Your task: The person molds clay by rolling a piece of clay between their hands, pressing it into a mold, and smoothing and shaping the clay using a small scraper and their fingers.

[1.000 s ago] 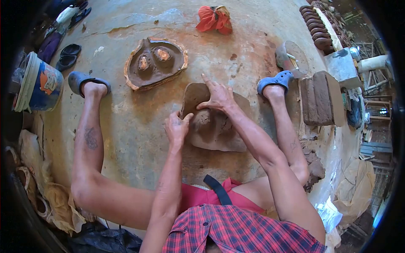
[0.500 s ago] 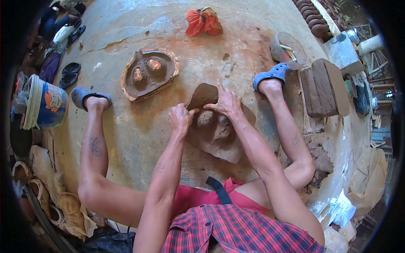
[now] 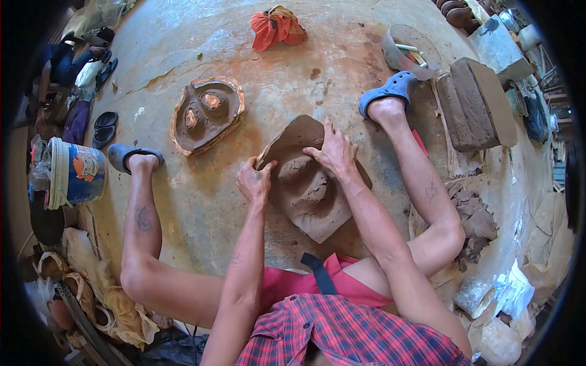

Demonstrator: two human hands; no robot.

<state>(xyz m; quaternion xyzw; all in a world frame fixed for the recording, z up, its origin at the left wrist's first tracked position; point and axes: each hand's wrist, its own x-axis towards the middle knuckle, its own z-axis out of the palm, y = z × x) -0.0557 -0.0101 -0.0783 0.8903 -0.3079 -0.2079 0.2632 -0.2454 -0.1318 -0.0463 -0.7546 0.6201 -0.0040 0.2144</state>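
Note:
A sheet of brown clay (image 3: 314, 189) with two raised bumps and cracks lies on the floor between my legs, one corner pointing towards me. Its left edge is between the thumb and curled fingers of my left hand (image 3: 254, 180). My right hand (image 3: 334, 149) rests on the upper right part of the sheet, thumb near the upper bump and fingers over the far edge. Beyond, to the left, sits a rough-rimmed mould (image 3: 207, 116) lined with dark clay, with two orange-topped mounds inside.
A red cloth bundle (image 3: 278, 29) lies at the top. At right are a round tub (image 3: 397, 58) with sticks, a clay block (image 3: 467, 105) and clay scraps (image 3: 473, 219). A bucket (image 3: 76, 172) and sandals (image 3: 105, 129) stand left; a person (image 3: 64, 64) is partly visible at upper left.
The clay sheet has turned, its lower edge now a corner towards me. Both hands stay at its edges. The view has shifted, moving the mould and red bundle left in frame.

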